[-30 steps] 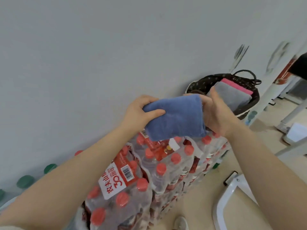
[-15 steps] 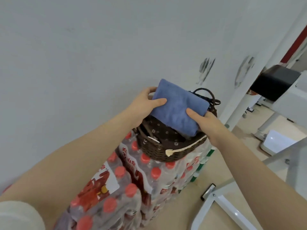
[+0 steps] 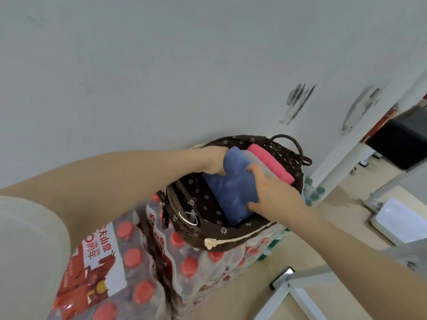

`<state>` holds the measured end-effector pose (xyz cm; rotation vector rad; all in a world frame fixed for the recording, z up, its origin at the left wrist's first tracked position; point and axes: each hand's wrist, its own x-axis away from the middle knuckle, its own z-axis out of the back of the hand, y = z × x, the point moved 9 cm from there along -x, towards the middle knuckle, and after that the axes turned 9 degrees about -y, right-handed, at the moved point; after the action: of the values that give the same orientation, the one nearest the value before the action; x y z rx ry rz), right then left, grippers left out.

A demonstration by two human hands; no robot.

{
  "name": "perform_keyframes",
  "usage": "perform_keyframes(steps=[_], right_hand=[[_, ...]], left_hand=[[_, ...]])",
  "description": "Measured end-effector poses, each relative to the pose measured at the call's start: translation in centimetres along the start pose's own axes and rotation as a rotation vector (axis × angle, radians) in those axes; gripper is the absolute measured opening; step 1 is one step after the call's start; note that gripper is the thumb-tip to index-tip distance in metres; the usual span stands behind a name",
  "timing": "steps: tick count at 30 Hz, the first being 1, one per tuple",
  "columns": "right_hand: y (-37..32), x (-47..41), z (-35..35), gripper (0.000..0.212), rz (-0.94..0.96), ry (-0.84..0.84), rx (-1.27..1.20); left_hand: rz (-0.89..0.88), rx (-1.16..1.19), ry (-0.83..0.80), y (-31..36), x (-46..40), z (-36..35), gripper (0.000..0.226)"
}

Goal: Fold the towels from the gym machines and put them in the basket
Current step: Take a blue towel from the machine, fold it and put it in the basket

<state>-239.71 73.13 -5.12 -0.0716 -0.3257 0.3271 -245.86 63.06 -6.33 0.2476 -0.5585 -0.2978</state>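
I have both hands clamped on the folded blue towel [image 3: 233, 192], my left hand [image 3: 213, 161] pinching its far end near the basket's back rim and my right hand [image 3: 270, 192] gripping its right edge, so the fold holds while it goes into the wicker basket [image 3: 215, 242] beside the grey towel [image 3: 262, 163] and pink towel [image 3: 269, 162] standing along the right wall. The basket sits on shrink-wrapped packs of water bottles [image 3: 189, 266] against the wall. The blue towel looks soft, slightly rumpled, partly below the rim.
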Motion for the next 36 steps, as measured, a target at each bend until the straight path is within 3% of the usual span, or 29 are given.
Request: perform_keyframes(steps=[5,7,9,11,14,18,23,25,28,31,34,36], right_hand=[[0.1,0.1,0.3,0.051,-0.082,-0.103,0.248],[-0.8,0.1,1.5,0.049,-0.064,-0.033,0.363],[-3.3,-0.3,1.8,0.052,0.081,0.062,0.428],[-6.1,-0.8,1.3,0.047,0.271,0.092,0.392],[-8.4,-2.1,-1.7,0.051,0.437,-0.050,0.439],[-5.9,-4.1,-5.4,0.063,0.272,-0.212,0.736],[-3.8,-4.4,-5.4,0.069,0.135,-0.238,0.756],[-4.4,-4.3,-5.0,0.064,0.186,-0.217,0.684],[-6.6,-3.2,-1.6,0.038,0.304,-0.039,0.400],[-9.0,-0.3,3.3,0.024,0.366,0.239,0.008],[-12.6,3.2,5.6,0.025,0.471,0.436,-0.171],[-15.8,5.6,5.9,0.025,0.595,0.481,-0.240]], left_hand=[[0.163,-0.243,-0.065,-1.2,-0.1,-1.1,0.051],[0.185,-0.332,-0.037,-0.9,1.4,-0.3,0.049],[0.117,-0.401,-0.051,0.2,3.0,-0.2,0.044],[0.052,-0.400,-0.190,0.8,4.6,-1.7,0.045],[0.108,-0.348,-0.475,-0.5,6.5,-5.6,0.047],[0.227,-0.458,-0.545,-1.6,7.4,-6.9,0.053],[0.260,-0.445,-0.588,-2.0,7.7,-7.2,0.054],[0.208,-0.460,-0.462,-1.7,7.3,-6.2,0.052],[0.012,-0.301,0.069,-0.6,8.1,-1.7,0.037],[-0.125,-0.257,0.485,0.0,13.0,1.5,0.051],[-0.072,-0.044,0.720,-2.3,18.8,1.9,0.042],[0.020,0.064,0.779,-4.7,22.1,0.6,0.028]])
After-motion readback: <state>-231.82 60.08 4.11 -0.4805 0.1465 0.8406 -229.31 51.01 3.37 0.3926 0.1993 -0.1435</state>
